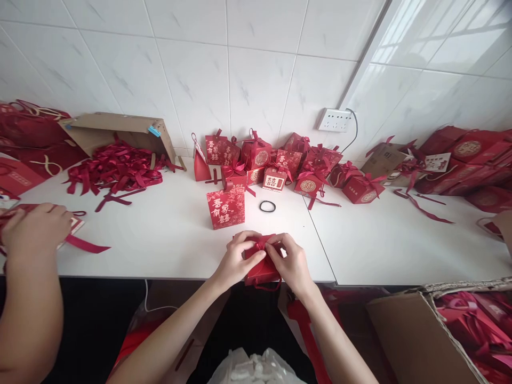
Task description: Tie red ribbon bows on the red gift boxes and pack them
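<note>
A small red gift box (pixel 258 273) stands at the table's front edge, right before me. On its top is a dark red ribbon (pixel 261 244) gathered at a knot. From the left, my left hand (pixel 242 256) pinches this ribbon between thumb and fingers. My right hand (pixel 291 260) grips it from the other side, fingertips close to the knot. A dark red cord (pixel 269 288) hangs at the box's front. Just beyond my hands stands a red printed box (pixel 226 209) with gold characters, and a black loop (pixel 267 206) lies to its right.
Several finished-looking red boxes (pixel 308 185) crowd the wall side. A ribbon pile (pixel 116 168) spills from a cardboard box (pixel 120 121) at left. Another person's hand (pixel 38 229) rests on a red box there. An open carton (pixel 400 330) stands at lower right.
</note>
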`<state>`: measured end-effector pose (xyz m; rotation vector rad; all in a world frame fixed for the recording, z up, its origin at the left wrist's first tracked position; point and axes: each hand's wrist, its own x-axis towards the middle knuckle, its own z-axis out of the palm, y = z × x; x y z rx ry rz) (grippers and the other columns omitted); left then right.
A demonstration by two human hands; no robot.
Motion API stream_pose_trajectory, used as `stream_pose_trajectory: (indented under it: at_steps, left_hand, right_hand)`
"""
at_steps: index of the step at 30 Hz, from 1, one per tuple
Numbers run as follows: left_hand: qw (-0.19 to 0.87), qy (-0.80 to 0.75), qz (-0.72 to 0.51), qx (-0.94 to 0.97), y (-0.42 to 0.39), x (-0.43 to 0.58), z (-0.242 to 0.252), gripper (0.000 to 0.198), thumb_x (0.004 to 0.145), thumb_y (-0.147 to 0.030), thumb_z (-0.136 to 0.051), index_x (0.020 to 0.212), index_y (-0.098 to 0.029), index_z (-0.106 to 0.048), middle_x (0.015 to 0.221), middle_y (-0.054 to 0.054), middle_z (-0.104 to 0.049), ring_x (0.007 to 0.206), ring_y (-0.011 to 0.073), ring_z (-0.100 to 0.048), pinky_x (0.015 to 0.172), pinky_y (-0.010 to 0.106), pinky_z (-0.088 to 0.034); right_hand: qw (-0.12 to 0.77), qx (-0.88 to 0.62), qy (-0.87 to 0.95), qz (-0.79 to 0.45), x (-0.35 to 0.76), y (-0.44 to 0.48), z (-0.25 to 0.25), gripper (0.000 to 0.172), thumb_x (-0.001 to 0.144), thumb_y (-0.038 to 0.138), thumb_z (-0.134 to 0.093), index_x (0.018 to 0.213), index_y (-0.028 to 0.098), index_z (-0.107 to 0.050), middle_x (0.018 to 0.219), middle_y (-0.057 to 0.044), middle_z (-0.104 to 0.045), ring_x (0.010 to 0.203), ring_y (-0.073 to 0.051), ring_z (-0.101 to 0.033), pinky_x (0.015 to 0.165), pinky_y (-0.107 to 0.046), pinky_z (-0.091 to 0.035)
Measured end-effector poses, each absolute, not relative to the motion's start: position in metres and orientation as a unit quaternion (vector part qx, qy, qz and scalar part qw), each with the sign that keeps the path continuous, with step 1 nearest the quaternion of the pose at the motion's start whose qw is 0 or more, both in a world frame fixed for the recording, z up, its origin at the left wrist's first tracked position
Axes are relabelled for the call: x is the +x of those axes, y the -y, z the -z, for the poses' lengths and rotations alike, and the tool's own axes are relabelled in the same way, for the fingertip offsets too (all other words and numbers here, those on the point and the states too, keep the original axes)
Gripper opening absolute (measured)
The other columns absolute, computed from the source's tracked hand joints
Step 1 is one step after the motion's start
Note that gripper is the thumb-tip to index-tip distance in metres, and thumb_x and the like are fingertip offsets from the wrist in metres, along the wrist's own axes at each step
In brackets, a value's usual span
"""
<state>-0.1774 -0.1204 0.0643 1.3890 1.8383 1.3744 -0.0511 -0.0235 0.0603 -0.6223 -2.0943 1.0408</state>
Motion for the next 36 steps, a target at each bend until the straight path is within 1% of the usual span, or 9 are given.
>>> stream_pose_trajectory:
  at_steps: [3, 7, 15, 21, 23, 25, 28, 32, 36]
  left_hand:
    - [0.213, -0.680, -0.500, 0.492, 0.118, -0.177, -0.062, 0.020, 0.084, -0.033, -0.054, 0.084, -0.018, -0.066, 0.112, 0.007, -0.058, 0.111, 0.0219, -0.050, 0.099, 0.041, -0.041]
    - [0.267, -0.659, -0.522, 0.471, 0.116, -0.179, -0.056, 0.027, 0.088, -0.034, -0.045, 0.082, -0.017, -0.065, 0.118, 0.008, -0.054, 0.114, 0.0209, -0.049, 0.097, 0.037, -0.042]
    - [0.292, -0.641, -0.547, 0.452, 0.113, -0.178, -0.052, 0.029, 0.087, -0.034, -0.044, 0.071, -0.016, -0.059, 0.122, 0.007, -0.050, 0.114, 0.0208, -0.049, 0.101, 0.035, -0.039]
    - [0.323, -0.623, -0.565, 0.433, 0.111, -0.181, -0.050, 0.031, 0.086, -0.037, -0.046, 0.070, -0.017, -0.063, 0.139, 0.006, -0.042, 0.130, 0.0245, -0.034, 0.108, 0.036, -0.029]
    - [0.330, -0.617, -0.570, 0.431, 0.111, -0.181, -0.049, 0.032, 0.085, -0.038, -0.048, 0.064, -0.018, -0.062, 0.142, 0.003, -0.039, 0.132, 0.0258, -0.032, 0.110, 0.037, -0.026]
    - [0.330, -0.617, -0.574, 0.426, 0.111, -0.181, -0.050, 0.033, 0.083, -0.038, -0.052, 0.059, -0.018, -0.061, 0.143, 0.002, -0.038, 0.132, 0.0272, -0.032, 0.110, 0.038, -0.025]
    - [0.324, -0.621, -0.591, 0.401, 0.111, -0.180, -0.050, 0.032, 0.079, -0.038, -0.057, 0.054, -0.018, -0.061, 0.141, 0.003, -0.041, 0.131, 0.0290, -0.034, 0.109, 0.040, -0.026]
    - [0.336, -0.611, -0.614, 0.369, 0.109, -0.179, -0.048, 0.030, 0.076, -0.039, -0.061, 0.056, -0.018, -0.064, 0.141, 0.004, -0.042, 0.131, 0.0295, -0.033, 0.105, 0.039, -0.033]
    - [0.346, -0.599, -0.616, 0.376, 0.109, -0.181, -0.044, 0.036, 0.080, -0.044, -0.057, 0.055, -0.018, -0.061, 0.144, 0.004, -0.037, 0.129, 0.0292, -0.037, 0.103, 0.038, -0.035]
  right_hand:
    - [0.349, -0.239, 0.811, -0.405, -0.051, 0.022, -0.060, 0.007, 0.084, 0.025, -0.054, 0.079, 0.022, -0.057, 0.080, -0.002, -0.063, 0.071, -0.017, -0.059, 0.068, -0.030, -0.048]
    - [0.337, -0.240, 0.807, -0.422, -0.052, 0.020, -0.060, 0.008, 0.085, 0.027, -0.055, 0.079, 0.022, -0.058, 0.079, -0.002, -0.063, 0.069, -0.016, -0.057, 0.066, -0.029, -0.047]
    - [0.338, -0.239, 0.805, -0.425, -0.053, 0.020, -0.062, 0.008, 0.085, 0.024, -0.054, 0.077, 0.022, -0.057, 0.078, -0.001, -0.064, 0.070, -0.015, -0.058, 0.067, -0.028, -0.047]
    - [0.331, -0.243, 0.807, -0.424, -0.054, 0.018, -0.060, 0.007, 0.084, 0.024, -0.054, 0.078, 0.021, -0.057, 0.077, -0.001, -0.064, 0.065, -0.015, -0.057, 0.065, -0.029, -0.048]
    - [0.346, -0.233, 0.810, -0.411, -0.053, 0.017, -0.060, 0.006, 0.085, 0.021, -0.053, 0.080, 0.021, -0.057, 0.081, -0.002, -0.064, 0.071, -0.016, -0.059, 0.067, -0.030, -0.049]
    - [0.380, -0.213, 0.816, -0.379, -0.050, 0.018, -0.062, 0.005, 0.085, 0.018, -0.053, 0.083, 0.020, -0.057, 0.090, -0.005, -0.063, 0.084, -0.018, -0.060, 0.074, -0.032, -0.050]
    - [0.405, -0.185, 0.836, -0.320, -0.042, 0.020, -0.064, 0.003, 0.085, 0.019, -0.057, 0.086, 0.021, -0.058, 0.099, -0.008, -0.060, 0.097, -0.021, -0.057, 0.082, -0.036, -0.049]
    - [0.376, -0.166, 0.872, -0.266, -0.038, 0.022, -0.063, 0.003, 0.083, 0.019, -0.062, 0.084, 0.021, -0.063, 0.103, -0.008, -0.057, 0.092, -0.021, -0.054, 0.079, -0.037, -0.050]
    - [0.375, -0.175, 0.873, -0.259, -0.041, 0.019, -0.060, 0.006, 0.083, 0.017, -0.061, 0.082, 0.021, -0.065, 0.102, -0.007, -0.058, 0.086, -0.020, -0.054, 0.076, -0.037, -0.051]
